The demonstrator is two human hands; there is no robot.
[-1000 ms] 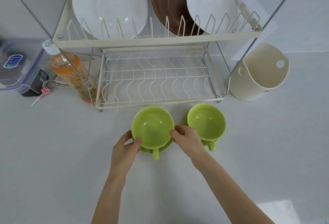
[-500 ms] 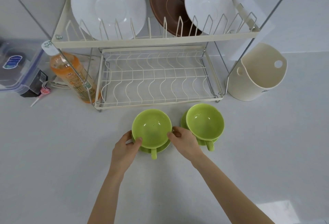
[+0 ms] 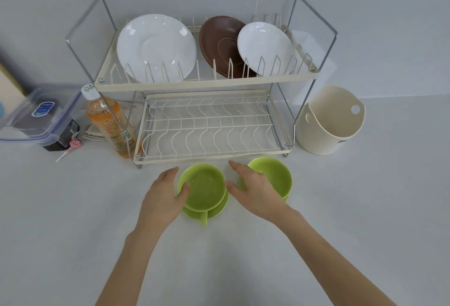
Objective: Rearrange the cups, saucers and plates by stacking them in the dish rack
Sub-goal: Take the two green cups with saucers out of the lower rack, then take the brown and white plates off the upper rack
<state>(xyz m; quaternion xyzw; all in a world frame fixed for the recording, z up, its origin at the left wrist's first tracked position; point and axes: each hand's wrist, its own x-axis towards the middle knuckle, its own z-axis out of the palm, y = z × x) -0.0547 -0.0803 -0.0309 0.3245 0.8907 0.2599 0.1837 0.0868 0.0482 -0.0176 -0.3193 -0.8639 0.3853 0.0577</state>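
Two green cups stand on green saucers on the white counter in front of the dish rack (image 3: 207, 84). My left hand (image 3: 163, 198) grips the left green cup (image 3: 204, 186), thumb over its rim and fingers outside; the cup sits on its saucer (image 3: 215, 212), shifted slightly toward the rack. My right hand (image 3: 253, 189) hovers with fingers spread between the two cups, its thumb at the left cup's right side, partly covering the right green cup (image 3: 275, 174). The upper tier holds a large white plate (image 3: 155, 45), a brown saucer (image 3: 219, 40) and a small white plate (image 3: 265, 47). The lower tier (image 3: 207, 128) holds nothing.
A cream utensil holder (image 3: 328, 125) stands right of the rack. An orange drink bottle (image 3: 109, 125) leans at the rack's left leg, with a clear plastic container (image 3: 36, 116) and a lollipop (image 3: 73, 145) further left. The wall is close behind the rack.
My left thumb has moved from the saucer's edge onto the cup's rim. My right hand has let go of the saucer and spread open, reaching toward the rack. The view has pulled back.
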